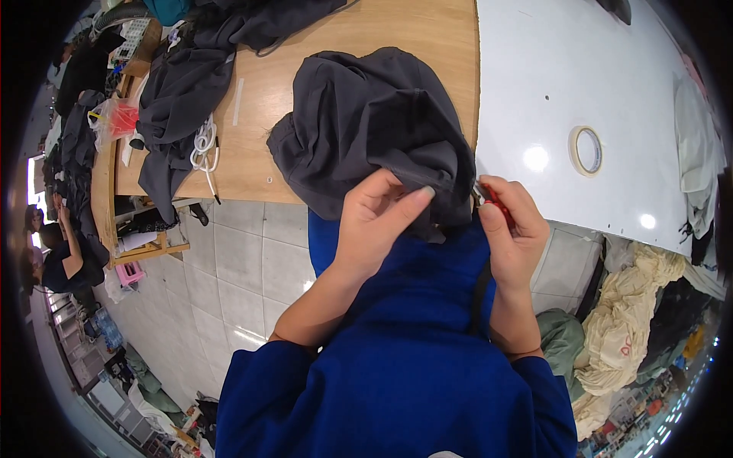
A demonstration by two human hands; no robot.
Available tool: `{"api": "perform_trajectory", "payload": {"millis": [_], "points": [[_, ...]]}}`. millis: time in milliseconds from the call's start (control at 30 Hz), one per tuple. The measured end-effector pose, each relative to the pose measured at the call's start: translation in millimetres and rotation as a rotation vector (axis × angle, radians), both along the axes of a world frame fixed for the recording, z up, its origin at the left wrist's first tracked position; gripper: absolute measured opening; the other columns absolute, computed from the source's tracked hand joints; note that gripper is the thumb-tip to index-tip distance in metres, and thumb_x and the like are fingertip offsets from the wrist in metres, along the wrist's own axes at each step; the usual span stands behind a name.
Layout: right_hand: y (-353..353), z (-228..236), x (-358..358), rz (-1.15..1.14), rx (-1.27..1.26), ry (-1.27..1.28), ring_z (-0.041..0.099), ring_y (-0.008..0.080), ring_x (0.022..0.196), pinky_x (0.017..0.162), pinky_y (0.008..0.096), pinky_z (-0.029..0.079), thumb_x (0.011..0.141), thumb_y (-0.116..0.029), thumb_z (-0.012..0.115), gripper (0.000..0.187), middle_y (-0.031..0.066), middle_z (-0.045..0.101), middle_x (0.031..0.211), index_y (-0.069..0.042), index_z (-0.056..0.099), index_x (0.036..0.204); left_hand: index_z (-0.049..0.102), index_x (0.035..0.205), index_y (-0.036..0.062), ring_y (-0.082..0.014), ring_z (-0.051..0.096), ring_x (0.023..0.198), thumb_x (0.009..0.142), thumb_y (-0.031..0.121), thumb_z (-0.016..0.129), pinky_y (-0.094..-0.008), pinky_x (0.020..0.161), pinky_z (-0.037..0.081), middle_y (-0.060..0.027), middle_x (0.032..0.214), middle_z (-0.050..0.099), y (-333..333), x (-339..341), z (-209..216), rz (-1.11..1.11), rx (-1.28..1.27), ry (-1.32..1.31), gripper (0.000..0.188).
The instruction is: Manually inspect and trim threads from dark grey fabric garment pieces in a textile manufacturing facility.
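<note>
A dark grey garment [366, 99] lies bunched on the wooden table, its near part hanging over the front edge toward my lap. My left hand [374, 221] is closed on a folded edge of this cloth, thumb on top. Just to the right, my right hand [515, 225] grips small red-handled thread snips [495, 200]. Their metal tip points left at the cloth's right side; whether the blades touch it, I cannot tell. My fingers hide part of the handles.
A roll of tape [586, 151] lies on the white tabletop [534, 84] at right. More dark garments [183, 91] and a white cord [205, 145] are on the wooden table [259, 160] at left. Cream fabric [626, 320] is heaped at lower right. Another person [65, 252] is at far left.
</note>
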State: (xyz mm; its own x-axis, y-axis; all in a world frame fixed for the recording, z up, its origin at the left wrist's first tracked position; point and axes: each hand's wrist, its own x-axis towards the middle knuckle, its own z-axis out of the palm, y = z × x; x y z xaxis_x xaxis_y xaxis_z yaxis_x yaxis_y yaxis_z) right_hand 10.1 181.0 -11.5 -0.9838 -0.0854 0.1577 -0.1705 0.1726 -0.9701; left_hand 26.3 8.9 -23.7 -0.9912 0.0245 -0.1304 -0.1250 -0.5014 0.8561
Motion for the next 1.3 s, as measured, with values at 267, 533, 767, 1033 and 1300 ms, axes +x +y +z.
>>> {"api": "perform_trajectory", "payload": {"millis": [267,533,767,1033,1300], "points": [[2,-10,3,0.062,-0.113,-0.025,0.053,0.0079,0.076,0.068,0.0201,0.041,0.079,-0.007,0.068,0.038,0.0042,0.058,0.091,-0.003,0.058,0.115,0.052,0.104,0.0047,-0.0107,0.062,0.088,0.090,0.007,0.056,-0.0261,0.078,0.051,-0.0071,0.100,0.063,-9,-1,-2,0.068,0.196,-0.210,0.014],[0,-37,-3,0.143,-0.228,-0.435,0.045,0.0030,0.062,0.053,0.0171,0.034,0.083,-0.004,0.062,0.003,-0.0038,0.051,0.066,-0.002,0.061,0.082,0.045,0.080,0.0048,-0.0134,0.064,0.063,0.086,0.001,0.059,-0.0204,0.056,0.053,-0.0064,0.079,0.058,-13,-3,-7,0.237,0.073,-0.015,0.017],[9,-32,-14,0.215,-0.776,-0.766,0.031,0.0016,0.050,0.047,0.0189,0.025,0.088,-0.014,0.056,0.019,-0.0072,0.042,0.060,-0.008,0.054,0.070,0.065,0.103,0.0130,-0.0273,0.036,0.115,0.073,0.017,0.071,-0.0334,0.095,0.032,-0.0084,0.129,0.043,-21,-20,5,0.052,-1.175,0.347,0.031],[15,-39,-17,0.175,-0.696,-0.633,0.033,0.0024,0.052,0.050,0.0183,0.026,0.092,-0.019,0.051,0.020,-0.0054,0.045,0.061,-0.005,0.058,0.080,0.066,0.087,0.0047,-0.0173,0.062,0.068,0.080,0.016,0.067,-0.0281,0.066,0.045,-0.0032,0.073,0.066,-49,-20,7,-0.473,-0.725,0.347,0.013],[11,-54,-28,-0.006,-0.198,-0.468,0.051,0.0103,0.093,0.082,0.0226,0.039,0.095,-0.022,0.049,0.024,0.0049,0.054,0.108,-0.004,0.063,0.102,0.055,0.115,0.0007,-0.0145,0.053,0.100,0.094,0.024,0.049,-0.0262,0.088,0.040,-0.0102,0.111,0.058,-106,-44,-12,0.478,-0.906,-0.028,0.031]]}}
